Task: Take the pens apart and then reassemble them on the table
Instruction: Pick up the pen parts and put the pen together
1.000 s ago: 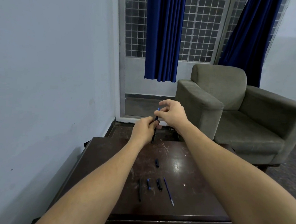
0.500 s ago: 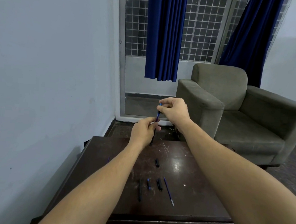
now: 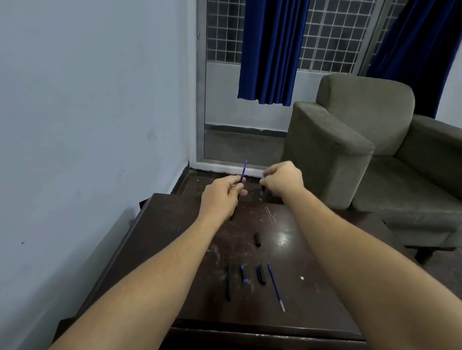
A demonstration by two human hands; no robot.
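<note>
Pen barrel (image 3: 232, 215), black, stands nearly upright in the left grip (image 3: 223, 194), whose fingers and thumb curl round it over the far edge of the counter (image 3: 311, 303). One thin blue refill (image 3: 244, 170) sticks up out of its top. The right grip (image 3: 284, 180), near the left but not touching it, pinches one small dark piece (image 3: 262, 188) with a blue end between thumb and fingertips. That makes one barrel with its refill and one small piece off the counter.

Five loose parts lie on the counter. One lone black piece (image 3: 257, 239) sits near the middle. Nearer the person four lie in a row, each apart from the next: one long black barrel (image 3: 229, 282) on the left, one short blue-ended piece (image 3: 243, 274), one short black piece (image 3: 261, 274), and one bare blue refill (image 3: 275, 290) with a pale tip on the right. A thin blue sliver (image 3: 178, 231) shows at the counter's left edge beside the left forearm, too small to identify.

Beyond the counter stands one grey-green armchair (image 3: 363, 145). A blue curtain (image 3: 272, 43) hangs over the gridded window, and a second curtain (image 3: 419, 51) hangs at the right.
</note>
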